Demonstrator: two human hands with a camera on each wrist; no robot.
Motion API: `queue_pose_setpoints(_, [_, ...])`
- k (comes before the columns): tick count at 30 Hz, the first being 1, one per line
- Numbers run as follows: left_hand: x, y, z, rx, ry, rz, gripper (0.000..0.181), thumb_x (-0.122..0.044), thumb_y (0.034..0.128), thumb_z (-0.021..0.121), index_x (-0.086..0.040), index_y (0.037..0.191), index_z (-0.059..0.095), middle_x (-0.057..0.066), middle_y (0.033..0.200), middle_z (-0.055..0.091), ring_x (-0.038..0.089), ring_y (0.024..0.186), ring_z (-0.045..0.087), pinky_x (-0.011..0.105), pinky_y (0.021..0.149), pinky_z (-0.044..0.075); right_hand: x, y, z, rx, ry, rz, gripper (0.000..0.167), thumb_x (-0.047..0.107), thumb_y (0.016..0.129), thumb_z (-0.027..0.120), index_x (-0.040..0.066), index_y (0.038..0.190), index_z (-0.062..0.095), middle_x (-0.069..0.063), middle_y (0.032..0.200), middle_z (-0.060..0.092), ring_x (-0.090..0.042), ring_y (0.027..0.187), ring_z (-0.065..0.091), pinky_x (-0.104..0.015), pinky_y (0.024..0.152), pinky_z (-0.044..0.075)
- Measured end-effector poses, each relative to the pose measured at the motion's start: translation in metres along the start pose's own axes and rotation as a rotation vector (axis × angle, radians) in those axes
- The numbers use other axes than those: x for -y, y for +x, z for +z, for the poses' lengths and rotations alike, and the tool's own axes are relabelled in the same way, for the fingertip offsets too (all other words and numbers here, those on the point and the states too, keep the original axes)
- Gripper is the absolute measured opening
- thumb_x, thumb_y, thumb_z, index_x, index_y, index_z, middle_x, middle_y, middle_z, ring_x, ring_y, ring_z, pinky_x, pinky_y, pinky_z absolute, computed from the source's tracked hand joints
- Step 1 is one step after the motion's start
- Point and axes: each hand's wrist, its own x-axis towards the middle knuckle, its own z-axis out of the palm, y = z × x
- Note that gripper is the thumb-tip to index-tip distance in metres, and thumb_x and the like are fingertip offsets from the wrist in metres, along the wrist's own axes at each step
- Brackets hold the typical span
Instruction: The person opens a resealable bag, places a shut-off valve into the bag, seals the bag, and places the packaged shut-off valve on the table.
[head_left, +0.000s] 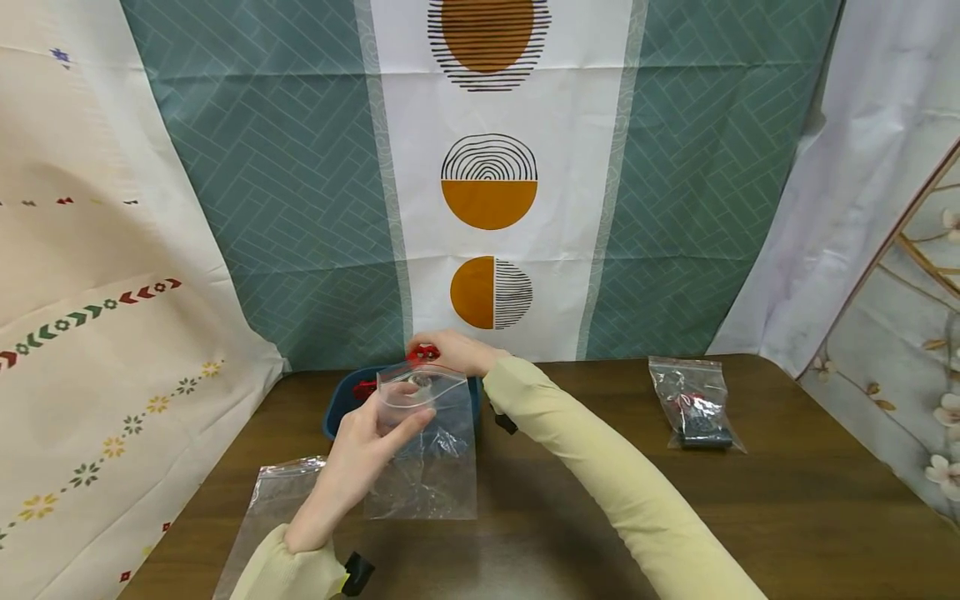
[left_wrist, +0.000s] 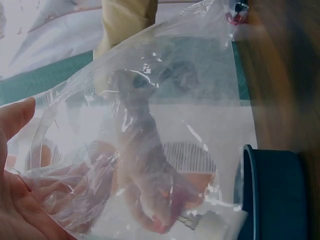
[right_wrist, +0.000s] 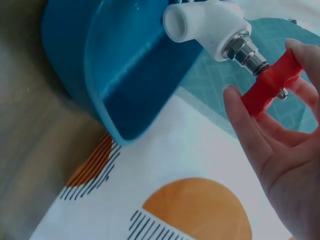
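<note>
Here, left fingers (head_left: 411,424) grip a bag (head_left: 427,487), right fingers (right_wrist: 248,127) a valve (right_wrist: 220,40); the bin (head_left: 337,410) holds something red (head_left: 364,390).

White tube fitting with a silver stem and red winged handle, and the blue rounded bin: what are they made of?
White tube fitting: probably plastic; smooth, no metallic glint.
Silver stem: likely polished metal; bright highlights.
Red winged handle: maybe plastic or painted metal; smooth, even colour.
Blue rounded bin: likely plastic; smooth sheen, thin rim.
</note>
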Motion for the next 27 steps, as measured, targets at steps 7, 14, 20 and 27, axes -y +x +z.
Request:
queue_pose_setpoints(7, [-0.003,0.003,0.011,0.048,-0.007,0.004,0.042,-0.043,0.0820,0.063,-0.020,0.116,0.052,-0.006,0.094,0.064,0.007,0.073,0.062,0.034,0.066,0.048,-0.003,-0.018,-0.018,-0.072,-0.037,0.058,0.032,0.029,0.085,0.064,0.016,0.112,0.055,0.004,0.094,0.058,-0.008,0.075,0.054,-0.018,0.069,0.044])
queue_pose_setpoints(14, [-0.008,0.006,0.017,0.071,-0.033,-0.007,0.041,-0.041,0.0818,0.064,-0.017,0.113,0.054,-0.004,0.093,0.064,0.009,0.070,0.061,0.032,0.064,0.048,-0.003,-0.039,-0.047,-0.107,-0.071,0.015,0.031,0.025,0.084,0.065,0.013,0.112,0.057,0.002,0.090,0.059,-0.011,0.076,0.053,-0.021,0.070,0.043])
queue_pose_setpoints(20, [-0.010,0.009,0.024,0.087,-0.027,0.023,0.042,-0.039,0.0809,0.066,-0.013,0.112,0.055,-0.006,0.092,0.064,0.007,0.072,0.061,0.029,0.064,0.048,-0.003,-0.058,-0.069,-0.123,-0.106,0.031,0.034,0.026,0.085,0.065,0.011,0.114,0.057,-0.001,0.093,0.059,-0.015,0.078,0.052,-0.025,0.069,0.043])
queue_pose_setpoints(27, [-0.006,0.017,0.035,0.108,0.012,0.045,0.045,-0.042,0.0803,0.066,-0.011,0.112,0.054,-0.006,0.092,0.064,0.006,0.073,0.061,0.029,0.066,0.048,-0.010,-0.077,-0.091,-0.119,-0.057,0.045,0.035,0.026,0.084,0.066,0.011,0.114,0.055,-0.002,0.096,0.057,-0.017,0.079,0.051,-0.027,0.066,0.045])
